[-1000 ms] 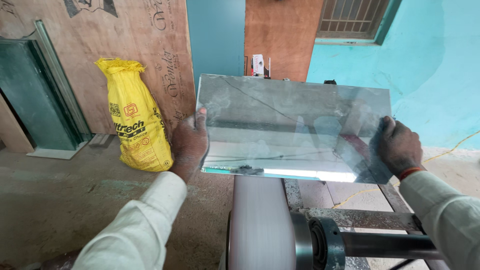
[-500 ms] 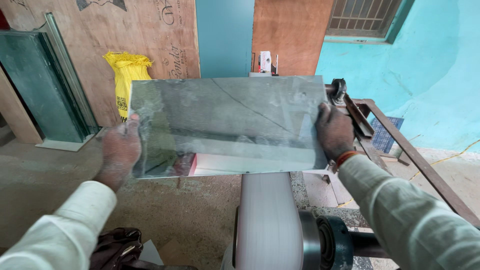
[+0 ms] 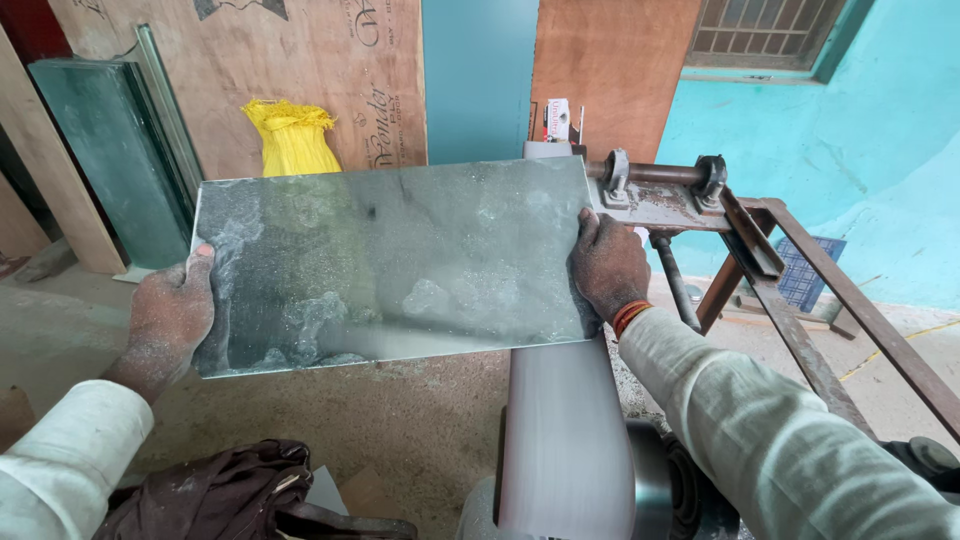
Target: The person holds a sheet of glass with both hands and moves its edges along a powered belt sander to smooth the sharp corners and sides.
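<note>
Against the frame one second back, the glass sheet (image 3: 390, 265) has come down from a raised, near-upright hold to a flatter hold, its lower right edge now at the top of the grey sanding belt (image 3: 560, 440); half a second back it was already lower and shifted left, and it is now lower again. The yellow sack (image 3: 293, 138), earlier seen in full beside the left edge of the sheet, now shows only its gathered top above the sheet's upper edge. The surface reads dusty and mottled here, where before it looked clearer and reflective. Left hand (image 3: 168, 318): clasped on the left short edge, thumb lying over the top face, fingers hidden beneath. Right hand (image 3: 608, 265): clasped on the right short edge, thumb on top, fingers curled under; an orange thread band sits at the wrist. Both hands are dust-coated. Counts: one glass sheet in the hands; two hands, both the person's own; one sanding belt, running toward the camera below the sheet; one rusted metal frame (image 3: 800, 300) to the right with one shaft in two bearing blocks; one yellow sack; one stack of green-tinted glass panes (image 3: 110, 150) leaning at left against the plywood board (image 3: 300, 60), pane count not resolvable; one dark brown cloth bundle (image 3: 230, 495) on the floor at lower left.
</note>
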